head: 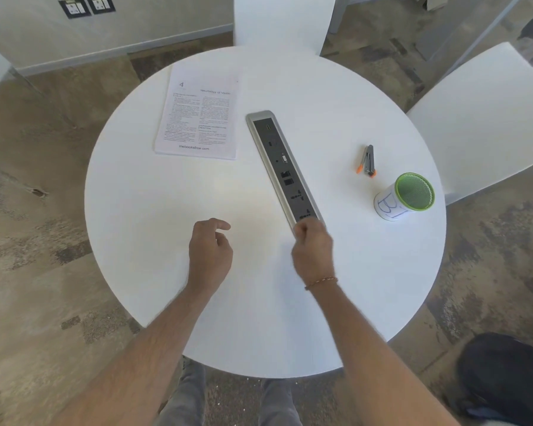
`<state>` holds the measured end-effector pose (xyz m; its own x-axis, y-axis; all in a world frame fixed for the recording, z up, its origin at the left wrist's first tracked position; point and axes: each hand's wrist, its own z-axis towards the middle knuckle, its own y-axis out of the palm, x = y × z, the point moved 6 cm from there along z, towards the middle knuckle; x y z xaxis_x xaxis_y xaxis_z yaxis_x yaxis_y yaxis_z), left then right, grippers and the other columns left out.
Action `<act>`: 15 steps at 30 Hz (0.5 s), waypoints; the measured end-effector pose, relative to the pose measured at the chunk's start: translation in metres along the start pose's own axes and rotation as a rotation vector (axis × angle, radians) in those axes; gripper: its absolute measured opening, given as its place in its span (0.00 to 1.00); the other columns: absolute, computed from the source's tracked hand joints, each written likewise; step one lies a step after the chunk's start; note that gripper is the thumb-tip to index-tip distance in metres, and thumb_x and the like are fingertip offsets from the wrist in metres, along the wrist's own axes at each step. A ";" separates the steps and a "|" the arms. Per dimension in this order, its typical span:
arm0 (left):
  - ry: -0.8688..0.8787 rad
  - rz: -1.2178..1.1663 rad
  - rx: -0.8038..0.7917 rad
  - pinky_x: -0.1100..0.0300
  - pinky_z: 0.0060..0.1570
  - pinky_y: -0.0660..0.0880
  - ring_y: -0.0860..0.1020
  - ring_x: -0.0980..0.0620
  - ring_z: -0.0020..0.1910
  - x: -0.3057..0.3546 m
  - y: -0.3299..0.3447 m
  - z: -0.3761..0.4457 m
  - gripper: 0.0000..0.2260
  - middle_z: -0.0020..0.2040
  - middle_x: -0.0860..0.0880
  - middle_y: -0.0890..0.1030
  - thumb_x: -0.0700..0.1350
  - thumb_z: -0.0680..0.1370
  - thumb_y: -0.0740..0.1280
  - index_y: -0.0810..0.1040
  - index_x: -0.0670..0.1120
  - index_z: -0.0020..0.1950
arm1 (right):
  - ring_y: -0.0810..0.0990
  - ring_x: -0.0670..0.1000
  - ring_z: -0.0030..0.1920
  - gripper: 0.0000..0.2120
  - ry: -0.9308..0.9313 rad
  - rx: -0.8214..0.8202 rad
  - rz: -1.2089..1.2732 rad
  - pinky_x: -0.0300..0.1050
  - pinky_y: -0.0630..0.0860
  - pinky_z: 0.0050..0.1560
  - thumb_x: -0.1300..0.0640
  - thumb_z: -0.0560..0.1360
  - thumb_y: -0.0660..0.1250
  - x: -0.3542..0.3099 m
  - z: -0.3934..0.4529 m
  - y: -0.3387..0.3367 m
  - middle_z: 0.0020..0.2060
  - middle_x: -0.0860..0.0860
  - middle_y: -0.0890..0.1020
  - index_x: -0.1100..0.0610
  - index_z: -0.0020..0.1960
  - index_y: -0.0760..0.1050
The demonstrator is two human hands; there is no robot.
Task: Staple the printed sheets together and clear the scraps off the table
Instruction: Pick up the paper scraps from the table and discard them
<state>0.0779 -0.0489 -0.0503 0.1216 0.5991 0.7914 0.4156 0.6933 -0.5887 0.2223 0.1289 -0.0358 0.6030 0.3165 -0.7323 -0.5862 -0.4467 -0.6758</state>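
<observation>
A stack of printed sheets lies flat at the far left of the round white table. A grey stapler with orange tips lies at the right, well beyond both hands. My left hand hovers over the table's near middle, fingers loosely curled with nothing in them. My right hand is curled into a loose fist at the near end of the socket strip, and it is slightly blurred. I see nothing held in it. No scraps show on the table.
A grey socket strip is set diagonally into the table's middle. A green-rimmed white cup stands near the right edge. White chairs stand at the far side and right. A dark bag lies on the floor, bottom right.
</observation>
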 end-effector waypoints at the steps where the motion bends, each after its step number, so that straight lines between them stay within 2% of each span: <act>1: 0.001 -0.004 -0.006 0.65 0.48 0.68 0.77 0.52 0.49 0.002 0.002 0.000 0.15 0.59 0.45 0.78 0.31 0.79 0.58 0.81 0.43 0.56 | 0.75 0.56 0.42 0.10 0.015 0.061 0.001 0.39 0.63 0.39 0.73 0.73 0.59 0.005 0.011 -0.019 0.40 0.55 0.80 0.62 0.43 0.74; 6: 0.021 -0.022 -0.016 0.62 0.49 0.70 0.78 0.53 0.49 0.014 0.011 -0.001 0.14 0.59 0.46 0.78 0.31 0.79 0.59 0.81 0.43 0.56 | 0.76 0.57 0.41 0.06 0.022 0.251 -0.064 0.42 0.64 0.40 0.70 0.76 0.60 0.038 0.061 -0.103 0.39 0.53 0.79 0.63 0.46 0.74; 9: 0.038 -0.029 -0.018 0.61 0.50 0.71 0.78 0.52 0.48 0.019 0.018 -0.001 0.14 0.59 0.45 0.78 0.31 0.79 0.60 0.81 0.42 0.56 | 0.75 0.57 0.39 0.06 0.027 0.308 -0.139 0.41 0.62 0.36 0.69 0.77 0.61 0.057 0.086 -0.147 0.39 0.57 0.81 0.64 0.47 0.75; 13: 0.034 -0.033 -0.012 0.61 0.51 0.72 0.78 0.52 0.48 0.020 0.025 -0.002 0.14 0.60 0.45 0.78 0.31 0.79 0.60 0.81 0.42 0.57 | 0.78 0.63 0.41 0.06 0.041 0.359 -0.275 0.52 0.75 0.41 0.67 0.77 0.59 0.077 0.116 -0.194 0.40 0.63 0.82 0.64 0.48 0.75; 15: 0.025 -0.039 -0.013 0.65 0.48 0.72 0.78 0.54 0.48 0.019 0.027 -0.003 0.13 0.60 0.46 0.78 0.32 0.79 0.60 0.81 0.43 0.57 | 0.78 0.65 0.41 0.07 0.046 0.352 -0.347 0.57 0.77 0.41 0.67 0.76 0.58 0.083 0.127 -0.206 0.38 0.64 0.81 0.63 0.48 0.75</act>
<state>0.0938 -0.0197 -0.0506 0.1274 0.5611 0.8179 0.4320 0.7109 -0.5550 0.3246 0.3534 0.0324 0.8139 0.3555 -0.4595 -0.4885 -0.0094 -0.8725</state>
